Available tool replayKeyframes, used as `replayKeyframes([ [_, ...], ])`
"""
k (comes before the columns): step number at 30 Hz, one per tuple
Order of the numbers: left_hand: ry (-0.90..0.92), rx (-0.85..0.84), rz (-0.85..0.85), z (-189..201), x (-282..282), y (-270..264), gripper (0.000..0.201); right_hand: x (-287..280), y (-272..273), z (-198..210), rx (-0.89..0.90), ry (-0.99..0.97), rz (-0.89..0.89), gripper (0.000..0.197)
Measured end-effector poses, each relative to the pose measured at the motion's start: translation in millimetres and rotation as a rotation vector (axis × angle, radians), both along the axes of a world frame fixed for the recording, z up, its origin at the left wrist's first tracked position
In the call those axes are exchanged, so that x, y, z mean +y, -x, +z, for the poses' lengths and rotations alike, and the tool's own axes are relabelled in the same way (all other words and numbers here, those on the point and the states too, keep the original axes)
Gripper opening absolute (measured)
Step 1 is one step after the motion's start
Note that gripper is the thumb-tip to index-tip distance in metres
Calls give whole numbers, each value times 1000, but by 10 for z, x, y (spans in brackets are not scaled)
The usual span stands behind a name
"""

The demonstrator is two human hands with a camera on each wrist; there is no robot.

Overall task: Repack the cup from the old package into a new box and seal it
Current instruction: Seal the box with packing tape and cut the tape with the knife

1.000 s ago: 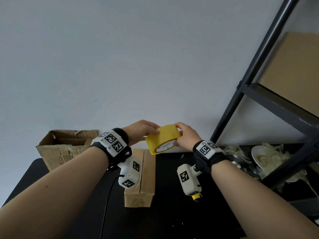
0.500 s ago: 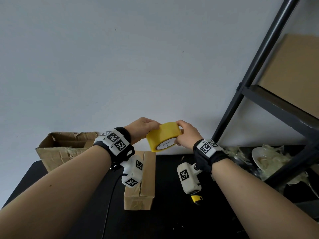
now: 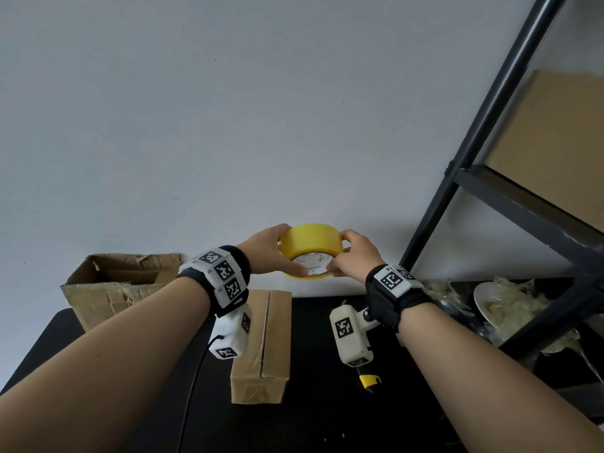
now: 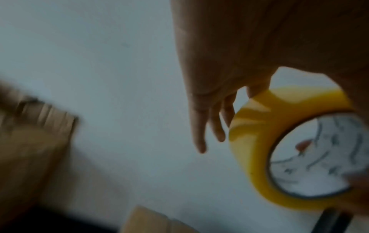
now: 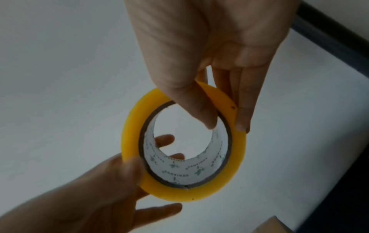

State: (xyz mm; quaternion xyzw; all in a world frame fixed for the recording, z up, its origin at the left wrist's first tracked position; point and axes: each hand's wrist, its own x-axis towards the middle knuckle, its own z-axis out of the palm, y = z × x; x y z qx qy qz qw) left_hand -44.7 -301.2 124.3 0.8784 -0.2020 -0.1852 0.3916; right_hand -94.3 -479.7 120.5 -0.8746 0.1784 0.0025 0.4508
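Both hands hold a yellow tape roll (image 3: 310, 245) with a white printed core up in front of the wall, above the table. My left hand (image 3: 271, 256) grips its left side, thumb on the near rim. My right hand (image 3: 351, 255) pinches the right rim, thumb inside the core and fingers outside (image 5: 242, 110). The roll (image 5: 183, 145) fills the right wrist view; the left wrist view shows the roll (image 4: 289, 157) blurred. A closed narrow cardboard box (image 3: 264, 344), flaps meeting along a centre seam, lies on the black table below the hands. The cup is not visible.
An open, torn cardboard box (image 3: 114, 289) stands at the back left of the black table (image 3: 327, 403). A yellow-tipped tool (image 3: 369, 382) lies right of the closed box. A black metal shelf (image 3: 490, 191) with crumpled plastic wrap and a white plate (image 3: 490, 305) stands right.
Both hands have lifted the tape roll slightly and turned it, so its core opening now faces me more. The closed box stays where it was.
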Motion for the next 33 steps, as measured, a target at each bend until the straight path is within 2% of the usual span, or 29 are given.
replayKeyframes([
  [3,-124,-207,51,19,11,2,53,-3,-18,22,99,-63,135,44],
  [6,-155,-275,30,58,27,16,56,7,-17,76,163,-243,189,25],
  [8,-180,-308,0,99,16,35,55,16,-49,84,162,-306,151,41],
  [10,-216,-347,-35,121,-15,49,53,40,-95,68,129,-270,96,53],
  [15,-244,-404,-56,100,-44,26,51,88,-152,61,103,-376,33,36],
  [19,-252,-401,-69,92,-40,0,51,102,-150,84,109,-391,27,12],
  [25,-268,-413,-76,93,-48,-32,54,126,-166,112,105,-428,-17,13],
  [28,-291,-440,-91,88,-53,-50,54,102,-155,83,124,-454,-15,6],
  [30,-298,-452,-104,86,-59,-61,53,92,-150,61,138,-479,4,9],
  [33,-287,-445,-111,74,-60,-73,51,98,-175,45,142,-464,6,39],
])
